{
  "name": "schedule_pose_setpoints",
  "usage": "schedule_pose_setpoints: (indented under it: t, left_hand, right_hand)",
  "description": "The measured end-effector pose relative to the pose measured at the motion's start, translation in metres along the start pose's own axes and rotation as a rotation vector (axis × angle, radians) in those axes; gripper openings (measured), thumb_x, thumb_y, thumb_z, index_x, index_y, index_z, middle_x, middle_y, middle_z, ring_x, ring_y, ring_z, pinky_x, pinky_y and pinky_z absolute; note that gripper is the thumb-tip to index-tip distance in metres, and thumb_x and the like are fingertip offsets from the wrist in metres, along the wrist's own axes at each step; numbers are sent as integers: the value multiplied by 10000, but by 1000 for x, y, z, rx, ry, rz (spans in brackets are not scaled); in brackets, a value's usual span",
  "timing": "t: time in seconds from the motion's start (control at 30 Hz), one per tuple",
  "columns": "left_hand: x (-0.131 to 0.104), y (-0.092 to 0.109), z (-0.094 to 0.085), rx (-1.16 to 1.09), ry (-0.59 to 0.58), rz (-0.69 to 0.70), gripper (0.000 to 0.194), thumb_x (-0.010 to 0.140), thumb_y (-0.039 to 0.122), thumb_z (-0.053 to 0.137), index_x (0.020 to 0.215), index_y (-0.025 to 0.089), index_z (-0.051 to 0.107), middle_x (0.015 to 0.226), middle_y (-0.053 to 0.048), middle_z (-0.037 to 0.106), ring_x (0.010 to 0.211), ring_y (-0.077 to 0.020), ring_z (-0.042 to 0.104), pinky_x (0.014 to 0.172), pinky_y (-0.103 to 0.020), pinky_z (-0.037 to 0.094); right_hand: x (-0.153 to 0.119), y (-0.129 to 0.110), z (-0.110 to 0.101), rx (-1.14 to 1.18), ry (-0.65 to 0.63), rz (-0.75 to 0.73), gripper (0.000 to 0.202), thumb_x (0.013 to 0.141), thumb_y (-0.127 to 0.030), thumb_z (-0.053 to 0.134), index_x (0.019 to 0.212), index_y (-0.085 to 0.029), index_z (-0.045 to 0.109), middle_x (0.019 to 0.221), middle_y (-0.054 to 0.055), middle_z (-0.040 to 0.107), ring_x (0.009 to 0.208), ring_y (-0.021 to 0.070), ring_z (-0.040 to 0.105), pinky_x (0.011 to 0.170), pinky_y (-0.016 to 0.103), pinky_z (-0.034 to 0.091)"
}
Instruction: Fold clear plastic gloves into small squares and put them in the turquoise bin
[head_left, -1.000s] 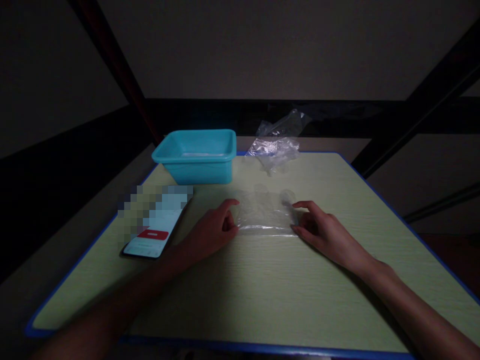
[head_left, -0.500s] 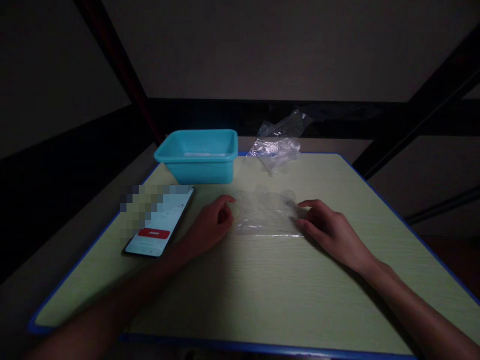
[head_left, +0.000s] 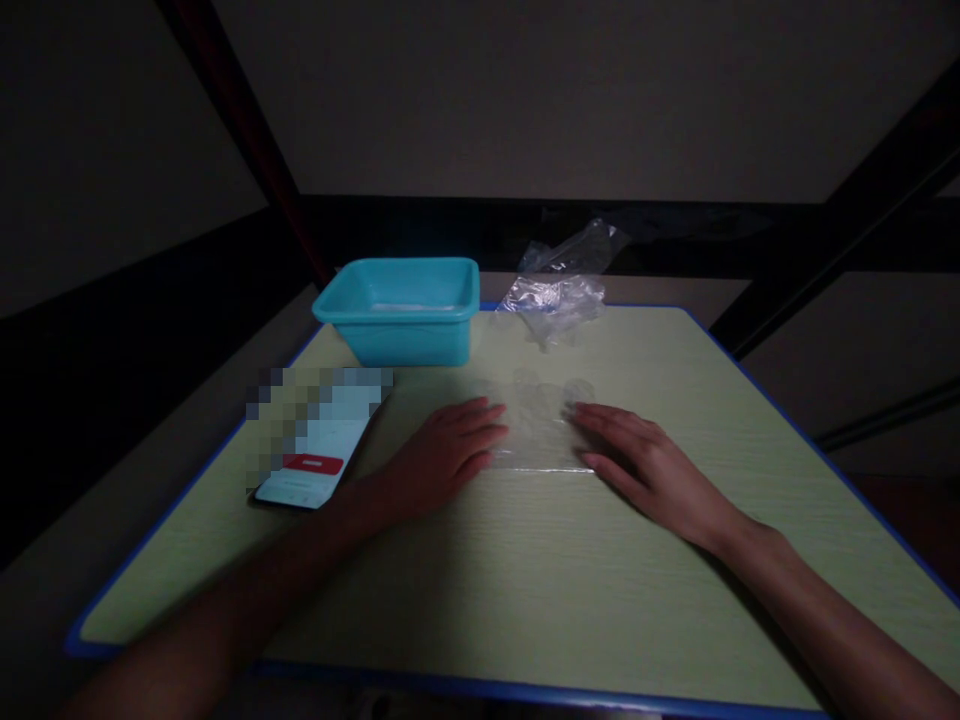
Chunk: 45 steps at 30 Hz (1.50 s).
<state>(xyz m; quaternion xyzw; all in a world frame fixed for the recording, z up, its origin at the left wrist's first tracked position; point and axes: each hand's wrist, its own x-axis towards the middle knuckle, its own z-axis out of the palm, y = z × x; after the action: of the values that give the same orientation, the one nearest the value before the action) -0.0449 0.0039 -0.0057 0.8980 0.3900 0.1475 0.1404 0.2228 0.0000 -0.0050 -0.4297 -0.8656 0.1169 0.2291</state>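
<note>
Count: two hands, one clear plastic sheet, one bin, one phone, one crumpled clear bag, one counter.

The clear plastic sheet point(head_left: 536, 432) lies flat at mid-counter, between the hands. Material: thin, transparent film, faintly wrinkled. Shape: straight, glossy near edge; rounded, finger-like lobes along the far edge.

Left hand point(head_left: 450, 452): palm down, fingers extended and clamped on nothing; fingertips overlie the sheet's left side. Right hand point(head_left: 656, 468): fingers extended, thumb apart from them, clamped on nothing; fingertips at the sheet's right side. Contact pressure cannot be determined.

Bin point(head_left: 405, 343): turquoise, smooth, apparently plastic; rectangular, open-topped, with a rolled rim and tapered walls. Position: far left.

Phone point(head_left: 311, 466): flat slab, lit screen with one red bar; upper portion pixelated. Position: left of the left hand.

Crumpled clear bag point(head_left: 555, 298): glossy, creased film at the far edge.

Counter point(head_left: 540, 580): pale, fine-grained surface with blue edging point(head_left: 465, 686).
</note>
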Motion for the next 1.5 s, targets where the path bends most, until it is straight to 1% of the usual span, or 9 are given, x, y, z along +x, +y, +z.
schedule_pose_setpoints:
  t: [0.17,0.3,0.47,0.67,0.83,1.0,1.17,1.37,1.5]
  left_hand:
    - [-1,-3,-4,32,-95,4,385,908,220,390,1285,193,463,1428,-73,375,1345,-211,266,1097,-429,215]
    - [-4,-7,-10,-13,-168,33,438,903,196,385,1341,208,387,1466,-63,304,1371,-194,202,1115,-415,158]
    - [-8,-13,-17,-84,-176,47,486,875,156,423,1353,208,357,1481,-79,261,1383,-210,155,1113,-467,111]
    - [-4,-12,-13,-51,-100,-19,402,932,196,297,1318,209,407,1469,-64,295,1379,-197,171,1114,-479,84]
    - [-3,-10,-10,22,-173,-38,428,924,221,322,1348,180,366,1473,-82,284,1383,-218,154,1105,-490,99]
    - [-6,-13,-12,69,-243,-14,467,920,223,341,1384,214,290,1504,-68,190,1393,-214,88,1106,-474,68]
    - [-8,-17,-15,75,-288,23,509,924,300,372,1407,215,235,1513,-79,126,1394,-246,42,1099,-491,61]
    - [-10,-19,-16,39,-248,74,622,880,415,452,1409,172,232,1505,-118,153,1391,-278,42,1098,-504,96]
    - [-10,-19,-17,70,-196,91,647,868,486,440,1391,144,271,1493,-145,195,1390,-287,66,1101,-518,95]
  right_hand:
    - [-2,7,4,-96,-70,-19,433,885,-329,461,1291,-179,477,1288,121,544,1217,274,463,986,556,356]
    - [-3,8,2,-106,-93,-10,442,889,-336,452,1302,-180,462,1312,122,519,1235,277,442,993,575,334]
    - [-3,7,1,-87,-77,-20,427,881,-322,463,1289,-198,482,1305,123,526,1230,284,447,987,575,340]
    - [-3,6,1,-66,-29,-7,401,905,-303,411,1294,-228,473,1298,97,537,1234,262,445,1009,565,315]
    - [-3,9,3,-109,-70,2,402,906,-302,406,1285,-188,478,1318,109,515,1246,261,430,1009,561,318]
    - [-4,12,3,-128,-99,3,424,908,-324,402,1300,-174,458,1334,123,491,1251,274,421,1004,581,312]
    - [-4,13,1,-150,-118,-4,435,910,-334,401,1302,-154,454,1341,134,481,1255,281,414,1000,574,327]
    - [-5,15,3,-161,-98,-34,426,911,-335,398,1286,-146,468,1329,134,497,1242,279,433,989,571,349]
    - [-5,15,-2,-145,-69,-49,435,916,-345,389,1295,-140,455,1335,133,491,1240,267,438,996,542,363]
